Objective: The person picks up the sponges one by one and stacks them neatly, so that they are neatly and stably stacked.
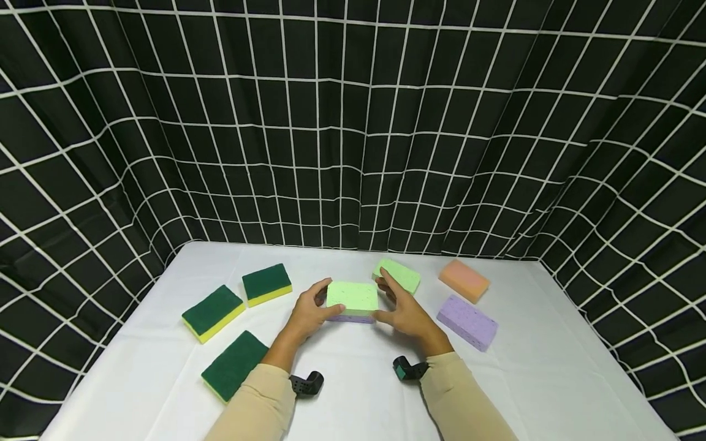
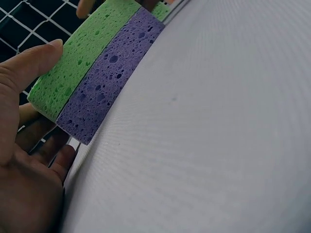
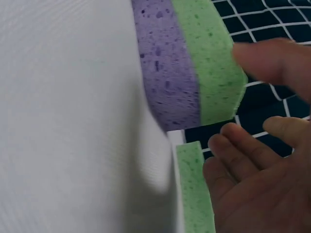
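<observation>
A light green sponge (image 1: 353,296) lies flat on a purple sponge (image 1: 351,319), their edges nearly lined up. My left hand (image 1: 310,312) is at the stack's left end, thumb tip along the green sponge's front upper edge and fingers loosely bent around the back left corner. On the other side, my right hand (image 1: 407,309) spreads its fingers, with the thumb (image 3: 265,56) right at the green sponge's corner. The right hand's other fingers (image 3: 243,148) stand apart from the stack. Behind them lies a second light green sponge (image 1: 401,275), partly covered by the right index finger.
Several dark green and yellow scouring sponges (image 1: 267,284) lie on the left of the white-covered table (image 1: 358,392), one beside my left forearm. An orange sponge (image 1: 464,280) and another purple sponge (image 1: 467,322) lie to the right. A black gridded curtain (image 1: 342,147) surrounds the table's back and sides.
</observation>
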Demonstrator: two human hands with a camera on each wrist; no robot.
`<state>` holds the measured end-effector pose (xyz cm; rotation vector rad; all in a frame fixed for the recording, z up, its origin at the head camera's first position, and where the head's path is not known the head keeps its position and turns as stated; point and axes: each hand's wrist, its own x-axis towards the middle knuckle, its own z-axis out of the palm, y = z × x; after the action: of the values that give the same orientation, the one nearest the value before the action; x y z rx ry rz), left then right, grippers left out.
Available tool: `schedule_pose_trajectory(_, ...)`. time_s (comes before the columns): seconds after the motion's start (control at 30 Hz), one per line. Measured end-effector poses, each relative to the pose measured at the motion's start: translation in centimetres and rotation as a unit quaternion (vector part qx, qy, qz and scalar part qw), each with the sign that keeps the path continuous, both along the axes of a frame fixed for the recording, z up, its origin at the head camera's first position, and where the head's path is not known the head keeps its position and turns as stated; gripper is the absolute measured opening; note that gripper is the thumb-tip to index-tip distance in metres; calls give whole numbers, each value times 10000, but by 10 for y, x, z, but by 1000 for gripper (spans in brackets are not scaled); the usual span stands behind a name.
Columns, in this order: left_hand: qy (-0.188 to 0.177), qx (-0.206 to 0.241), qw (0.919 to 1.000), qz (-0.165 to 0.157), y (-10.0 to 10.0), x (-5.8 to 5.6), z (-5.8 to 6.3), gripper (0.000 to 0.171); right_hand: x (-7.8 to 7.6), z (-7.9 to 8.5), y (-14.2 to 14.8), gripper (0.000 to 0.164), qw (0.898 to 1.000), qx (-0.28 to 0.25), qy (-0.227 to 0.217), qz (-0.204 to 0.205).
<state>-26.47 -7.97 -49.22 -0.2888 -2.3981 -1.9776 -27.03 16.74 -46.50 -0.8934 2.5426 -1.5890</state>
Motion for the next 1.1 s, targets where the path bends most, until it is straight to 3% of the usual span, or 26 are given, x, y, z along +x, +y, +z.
schedule_pose_trajectory(0.23, -60, -90, 9999, 57, 2, 2, 1, 75, 27, 54, 3, 90, 9999, -43, 104, -91)
schedule_pose_trajectory(0.47, -126, -25, 9999, 20, 1, 3, 0, 76, 39, 90, 14, 93, 9972, -82, 715, -219)
schedule_pose_trajectory(0.7, -88, 22, 10000, 6, 0, 0, 1, 77, 61, 133, 26, 98, 9902, -163, 1339, -354)
schedule_pose_trajectory(0.87, -102, 7, 9999, -6, -1, 0, 1, 78, 73, 148, 37, 102, 9802, -249, 1938, -322)
schedule_pose_trajectory(1.1, -178, -52, 9998, 5, 0, 1, 1, 77, 82, 151, 59, 95, 9612, -788, 2636, -184)
